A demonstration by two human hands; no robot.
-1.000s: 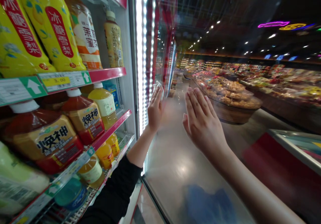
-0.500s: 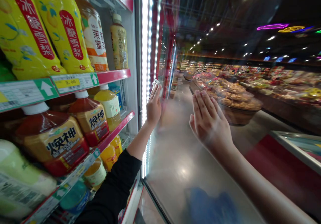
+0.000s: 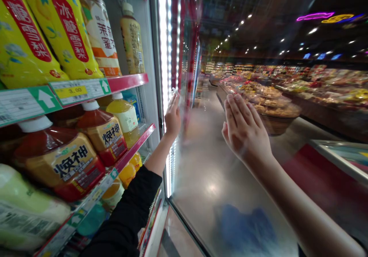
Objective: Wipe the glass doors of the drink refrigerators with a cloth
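Head cam: L grip [image 3: 173, 119] nearly straight, holds wht cloth [image 3: 175, 91]; R grip [image 3: 246, 128] flat.

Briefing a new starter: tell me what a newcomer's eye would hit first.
First, the glaring white light strip, upright near the middle. Next, the big yellow bottles at upper left. Then the left hand near the strip, a white wipe at its fingers, and the right hand, raised right of centre.

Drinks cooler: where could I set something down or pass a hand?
Bare wire shows on the middle shelf, between the pale-labelled yellow bottle and side wall; a hand might pass between left hand and right hand. Leftward, brown bottles crowd in.
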